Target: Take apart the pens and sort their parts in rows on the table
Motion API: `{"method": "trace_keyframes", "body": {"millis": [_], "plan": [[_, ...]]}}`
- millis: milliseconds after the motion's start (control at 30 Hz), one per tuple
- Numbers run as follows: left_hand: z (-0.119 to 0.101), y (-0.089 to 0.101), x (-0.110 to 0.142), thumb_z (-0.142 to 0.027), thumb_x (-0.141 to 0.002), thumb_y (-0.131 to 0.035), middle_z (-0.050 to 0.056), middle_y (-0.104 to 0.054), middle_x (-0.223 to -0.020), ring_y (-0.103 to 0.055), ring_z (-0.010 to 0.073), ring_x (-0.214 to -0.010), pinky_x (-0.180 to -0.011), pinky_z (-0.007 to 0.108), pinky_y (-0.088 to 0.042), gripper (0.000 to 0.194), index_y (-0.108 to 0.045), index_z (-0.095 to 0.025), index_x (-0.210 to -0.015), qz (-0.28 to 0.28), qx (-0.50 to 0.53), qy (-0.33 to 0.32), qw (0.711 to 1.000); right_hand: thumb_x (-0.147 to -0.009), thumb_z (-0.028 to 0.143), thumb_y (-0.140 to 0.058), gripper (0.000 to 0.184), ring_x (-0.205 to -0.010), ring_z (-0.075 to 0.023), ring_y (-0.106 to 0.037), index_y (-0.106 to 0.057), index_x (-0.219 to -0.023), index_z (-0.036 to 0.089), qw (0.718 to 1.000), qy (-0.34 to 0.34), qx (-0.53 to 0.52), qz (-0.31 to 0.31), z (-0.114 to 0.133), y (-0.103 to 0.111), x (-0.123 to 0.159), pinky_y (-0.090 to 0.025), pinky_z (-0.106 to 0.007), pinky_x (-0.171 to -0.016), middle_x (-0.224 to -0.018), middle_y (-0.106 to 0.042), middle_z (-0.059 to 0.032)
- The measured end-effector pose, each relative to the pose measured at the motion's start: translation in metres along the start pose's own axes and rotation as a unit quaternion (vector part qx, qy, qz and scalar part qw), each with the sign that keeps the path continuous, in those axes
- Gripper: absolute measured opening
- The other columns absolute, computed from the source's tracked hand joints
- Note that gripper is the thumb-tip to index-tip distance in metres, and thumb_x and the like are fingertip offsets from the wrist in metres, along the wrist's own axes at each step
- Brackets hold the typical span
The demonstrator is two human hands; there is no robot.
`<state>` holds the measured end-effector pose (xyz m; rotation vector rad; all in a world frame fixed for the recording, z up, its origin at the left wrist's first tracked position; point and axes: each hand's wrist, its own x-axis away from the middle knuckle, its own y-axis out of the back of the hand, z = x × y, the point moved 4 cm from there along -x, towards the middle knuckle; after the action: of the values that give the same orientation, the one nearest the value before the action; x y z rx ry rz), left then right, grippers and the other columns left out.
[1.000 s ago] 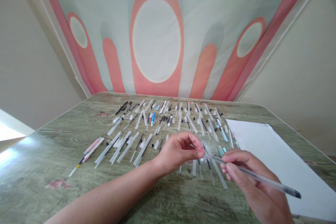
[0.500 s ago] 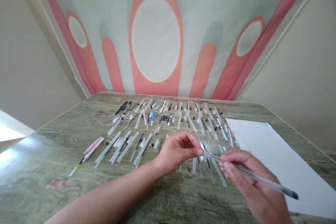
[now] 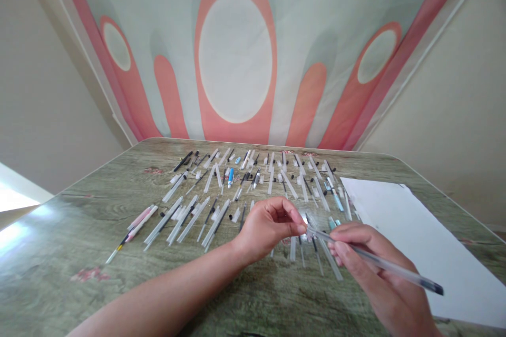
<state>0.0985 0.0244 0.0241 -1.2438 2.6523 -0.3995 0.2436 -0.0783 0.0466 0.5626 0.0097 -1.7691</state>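
A clear-barrelled pen (image 3: 389, 263) with a black end plug lies slantwise in my right hand (image 3: 379, 266), its thumb and fingers closed around the front half of the barrel. The plugged end points to the lower right. At the pen's front end, my left hand (image 3: 272, 226) pinches the tip between thumb and forefinger. Whether a separate small part sits between those fingertips is hard to tell, as they cover it. Below the two hands, several clear pen barrels (image 3: 330, 260) and dark ink refills (image 3: 317, 257) rest on the table.
Rows of pen barrels (image 3: 193, 219), refills, caps and small black plugs cover the middle of the wood-patterned table (image 3: 130, 295). A pink-and-white pen (image 3: 141, 224) lies left, a blue pen (image 3: 230, 178) further back. White paper (image 3: 415, 237) lies right, partly behind my right hand.
The plugged end of the pen has shifted slightly left and up with my right hand. My left hand keeps its pinch in almost the same place.
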Motion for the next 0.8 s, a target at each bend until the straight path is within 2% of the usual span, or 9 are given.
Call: {"method": "trace_keyframes", "body": {"millis": [233, 333, 433, 500, 633, 800], "plan": [[0.002, 0.000, 0.001, -0.017, -0.062, -0.076, 0.003, -0.061, -0.066, -0.054, 0.0091, -0.054, -0.051, 0.023, -0.043, 0.022, -0.055, -0.011, -0.066, -0.004, -0.005, 0.002, 1.000, -0.085, 0.026, -0.055, 0.006, -0.078, -0.0167, -0.057, -0.061, -0.088, 0.024, 1.000, -0.009, -0.016, 0.016, -0.004, 0.000, 0.000, -0.045, -0.027, -0.071, -0.086, -0.061, -0.0029], [0.000, 0.000, 0.002, -0.018, -0.062, -0.076, 0.003, -0.062, -0.069, -0.056, 0.0094, -0.057, -0.052, 0.022, -0.043, 0.022, -0.058, -0.011, -0.073, 0.004, 0.004, 0.007, 1.000, -0.083, 0.027, -0.058, 0.007, -0.072, -0.0162, -0.056, -0.062, -0.087, 0.023, 0.993, -0.055, -0.103, 0.000, -0.014, 0.000, -0.001, -0.046, -0.027, -0.062, -0.085, -0.061, -0.0036], [-0.001, 0.000, 0.001, -0.020, -0.066, -0.074, 0.005, -0.065, -0.079, -0.061, 0.0119, -0.065, -0.055, 0.022, -0.044, 0.028, -0.061, -0.012, -0.089, 0.038, 0.025, 0.025, 0.999, -0.084, 0.026, -0.058, 0.007, -0.068, -0.0148, -0.053, -0.062, -0.088, 0.022, 0.966, -0.106, -0.235, -0.025, -0.025, 0.000, -0.004, -0.043, -0.024, -0.053, -0.077, -0.059, -0.0026], [0.001, 0.001, 0.001, -0.023, -0.070, -0.071, 0.007, -0.067, -0.081, -0.063, 0.0131, -0.068, -0.058, 0.023, -0.045, 0.028, -0.061, -0.012, -0.094, 0.061, 0.040, 0.055, 0.996, -0.084, 0.024, -0.057, 0.008, -0.066, -0.0137, -0.052, -0.063, -0.087, 0.021, 0.943, -0.143, -0.299, -0.019, -0.030, -0.001, -0.006, -0.043, -0.023, -0.052, -0.073, -0.057, -0.0017], [0.011, -0.001, 0.003, -0.027, -0.071, -0.071, 0.007, -0.068, -0.077, -0.064, 0.0133, -0.064, -0.067, 0.028, -0.048, 0.025, -0.062, -0.010, -0.088, 0.099, 0.123, 0.116, 0.981, -0.083, 0.024, -0.057, 0.008, -0.061, -0.0115, -0.049, -0.064, -0.083, 0.019, 0.908, -0.198, -0.370, 0.014, -0.031, -0.008, -0.009, -0.041, -0.021, -0.049, -0.069, -0.056, -0.0008], [0.019, -0.007, 0.007, -0.026, -0.066, -0.075, 0.006, -0.068, -0.072, -0.065, 0.0142, -0.061, -0.066, 0.029, -0.050, 0.025, -0.063, -0.010, -0.081, 0.107, 0.201, 0.147, 0.962, -0.080, 0.025, -0.061, 0.008, -0.059, -0.0107, -0.048, -0.064, -0.078, 0.018, 0.888, -0.226, -0.398, 0.033, -0.030, -0.017, -0.009, -0.041, -0.021, -0.049, -0.067, -0.055, -0.0006]]}}
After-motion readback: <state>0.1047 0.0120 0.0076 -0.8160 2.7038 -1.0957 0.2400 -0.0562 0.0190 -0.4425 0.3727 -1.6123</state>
